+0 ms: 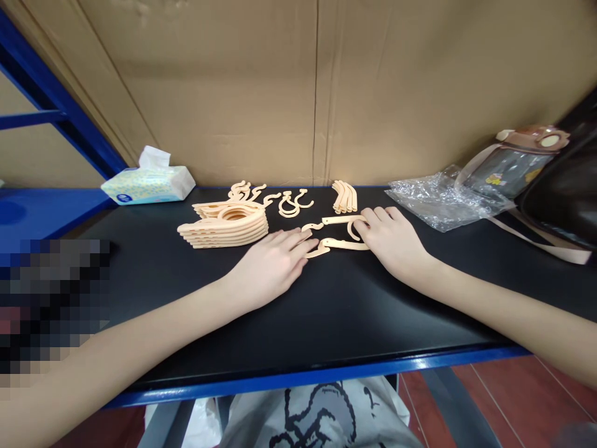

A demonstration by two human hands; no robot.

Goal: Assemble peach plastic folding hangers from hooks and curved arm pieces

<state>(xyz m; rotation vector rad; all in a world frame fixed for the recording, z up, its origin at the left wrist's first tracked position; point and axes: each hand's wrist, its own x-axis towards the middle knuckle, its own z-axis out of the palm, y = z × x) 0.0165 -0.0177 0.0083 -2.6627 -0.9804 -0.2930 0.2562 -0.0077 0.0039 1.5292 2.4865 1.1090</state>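
Near the middle of the black table lie beige plastic pieces, among them a jointed arm piece (346, 244) with a second one (340, 219) behind it. My left hand (275, 261) rests palm down at their left ends, its fingers stretched out over small curved parts. My right hand (394, 239) covers their right ends, fingers bent down on them and a hook (353, 231) beside its fingertips. What its fingertips grip is hidden. Left of my left hand stands a stack of beige hanger pieces (224, 233). Loose hooks (290, 205) and a row of short curved arms (345, 196) lie farther back.
A tissue pack (149, 185) sits at the back left. Crumpled clear plastic (441, 198) and a strapped bottle (508, 165) are at the right, beside a dark bag (571, 193). Cardboard (233, 93) stands behind the table. Its blue front edge (317, 378) runs near my lap.
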